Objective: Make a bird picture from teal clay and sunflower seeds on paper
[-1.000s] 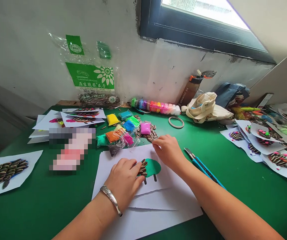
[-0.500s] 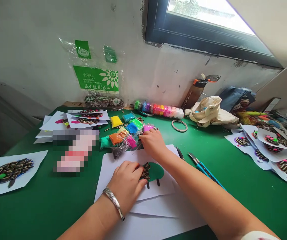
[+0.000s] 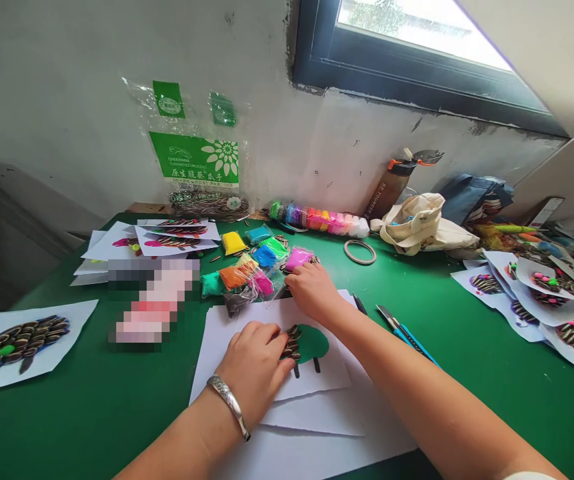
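My left hand [image 3: 254, 363] lies on a white sheet of paper [image 3: 324, 381], thumb and fingers apart beside a cluster of sunflower seeds [image 3: 291, 343]. Those seeds cover the left part of a green oval shape [image 3: 314, 342] with short dark legs. Beyond the sheet, my right hand [image 3: 311, 288] is closed, its fingertips bent down near a pink clay packet [image 3: 299, 258]. What those fingers hold, if anything, is hidden. Loose sunflower seeds [image 3: 315, 260] lie by the packet.
Several coloured clay packets [image 3: 264, 257] lie left of my right hand. A utility knife [image 3: 407, 333] and a dark pen [image 3: 359, 305] lie to the right. Behind are a tape ring [image 3: 360, 252] and a seed bag [image 3: 197, 160]. Finished seed pictures [image 3: 27, 343] lie at both sides.
My right hand has drawn slightly back towards me, showing more of the pink packet and seeds beside it. The left hand stays in place on the paper.
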Demonstrator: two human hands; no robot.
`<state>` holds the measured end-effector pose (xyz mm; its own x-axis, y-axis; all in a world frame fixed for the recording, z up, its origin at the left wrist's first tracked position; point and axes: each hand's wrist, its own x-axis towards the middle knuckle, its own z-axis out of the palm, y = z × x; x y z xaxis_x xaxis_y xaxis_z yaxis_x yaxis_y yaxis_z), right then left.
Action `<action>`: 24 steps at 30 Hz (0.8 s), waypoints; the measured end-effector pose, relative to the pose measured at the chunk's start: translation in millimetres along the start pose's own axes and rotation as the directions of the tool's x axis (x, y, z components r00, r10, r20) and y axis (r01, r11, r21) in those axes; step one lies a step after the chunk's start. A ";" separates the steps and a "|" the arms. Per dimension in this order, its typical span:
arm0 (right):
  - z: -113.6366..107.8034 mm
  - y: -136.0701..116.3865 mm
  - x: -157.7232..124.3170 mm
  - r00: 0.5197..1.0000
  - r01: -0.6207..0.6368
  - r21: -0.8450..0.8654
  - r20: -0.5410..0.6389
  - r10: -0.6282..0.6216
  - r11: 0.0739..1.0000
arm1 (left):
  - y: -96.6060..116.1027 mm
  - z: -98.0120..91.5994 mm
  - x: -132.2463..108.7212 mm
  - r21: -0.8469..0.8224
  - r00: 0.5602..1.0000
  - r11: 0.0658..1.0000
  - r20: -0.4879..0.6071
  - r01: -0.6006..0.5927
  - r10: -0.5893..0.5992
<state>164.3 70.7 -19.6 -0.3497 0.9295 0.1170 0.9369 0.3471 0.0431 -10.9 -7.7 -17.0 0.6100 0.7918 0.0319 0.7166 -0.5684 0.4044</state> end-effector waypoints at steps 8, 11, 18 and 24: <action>-4.4 9.7 6.5 0.999 -0.033 0.015 0.009 0.033 0.999 | 0.5 -0.9 -0.3 0.009 1.000 1.000 0.022 0.009 -0.009; -3.5 6.8 7.7 0.999 -0.004 0.015 0.032 0.003 1.000 | -0.3 -0.4 0.1 0.006 1.000 1.000 0.020 0.012 -0.012; -0.4 6.9 4.8 0.999 0.006 0.006 0.043 -0.007 1.000 | 0.1 -0.2 -0.3 0.005 1.000 1.000 0.018 0.009 -0.009; 2.8 1.5 4.9 1.000 0.007 -0.010 0.006 -0.007 1.000 | 0.9 -0.1 -0.3 0.015 1.000 1.000 0.025 0.013 -0.013</action>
<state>164.0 76.1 -21.7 -0.3560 0.9279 0.1111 0.9344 0.3520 0.0543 -10.5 -8.5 -16.6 0.6087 0.7934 0.0035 0.7294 -0.5614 0.3909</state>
